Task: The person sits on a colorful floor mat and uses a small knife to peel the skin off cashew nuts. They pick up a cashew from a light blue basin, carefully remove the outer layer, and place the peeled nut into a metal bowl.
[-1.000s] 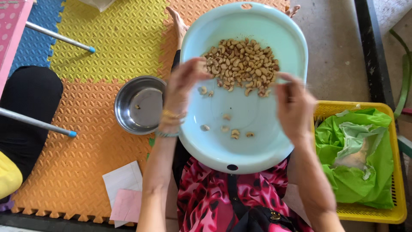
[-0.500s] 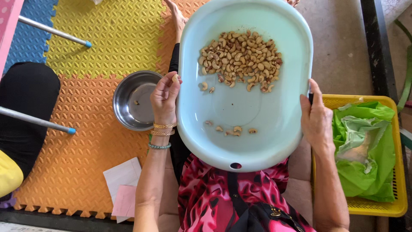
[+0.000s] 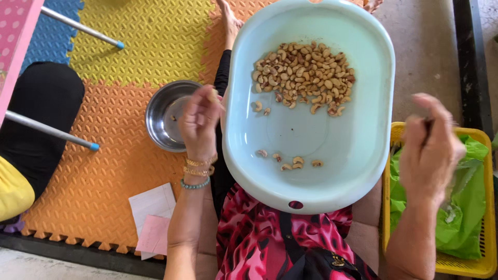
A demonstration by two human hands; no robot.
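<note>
A: What's on the left?
B: Steel bowl (image 3: 168,122) on orange foam mat (image 3: 98,176). Left hand (image 3: 199,122) hovers betw. it & pale blue oval basin (image 3: 363,155), fingers curled around a small pale piece.
A: And the basin?
B: On the lap; cashews (image 3: 303,78) piled at far end, a few near.
A: Right side?
B: Right hand (image 3: 430,148) over yellow basket (image 3: 485,207) w/ green bag (image 3: 467,207), loosely closed; can't tell if it holds anything.

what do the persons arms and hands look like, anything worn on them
Both arms are bare, with no sleeves showing along the forearms. The left hand has no glove; at its wrist sit two thin gold-coloured bracelets and, just below them, a band of teal beads. The right hand is bare too, with no bracelet or watch visible at the wrist.
</note>
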